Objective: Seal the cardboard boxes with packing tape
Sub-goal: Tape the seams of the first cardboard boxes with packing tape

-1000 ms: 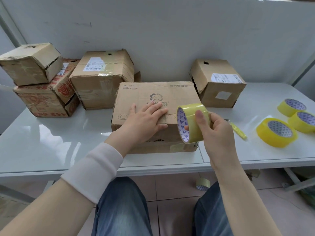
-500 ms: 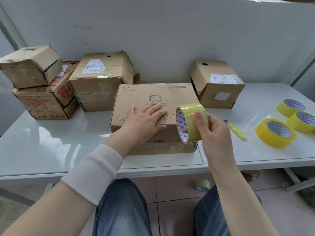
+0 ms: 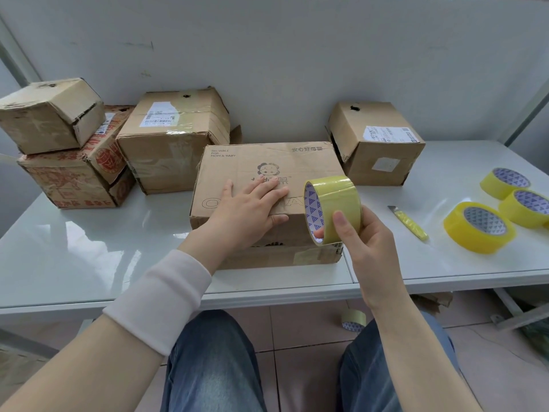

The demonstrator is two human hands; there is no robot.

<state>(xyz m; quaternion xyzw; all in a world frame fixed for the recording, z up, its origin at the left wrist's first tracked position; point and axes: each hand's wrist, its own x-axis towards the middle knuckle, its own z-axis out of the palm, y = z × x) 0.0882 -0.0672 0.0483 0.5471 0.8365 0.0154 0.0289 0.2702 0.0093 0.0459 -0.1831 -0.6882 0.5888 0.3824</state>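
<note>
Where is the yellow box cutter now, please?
In the head view, the box cutter lies on the table at right, between the held tape roll and the spare rolls.

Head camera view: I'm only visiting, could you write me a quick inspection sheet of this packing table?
Surface: glossy white table.
Job's things: printed box at front centre; tape roll in hand; three spare rolls at right; four other boxes along the wall.
Clutter: yellow cutter beside the spare rolls.
Hands: left hand rests flat on the printed box; right hand grips the tape roll by its right end.
Cables: nothing seen.
Surroundings: white wall behind; tiled floor below, a loose roll on it.
</note>
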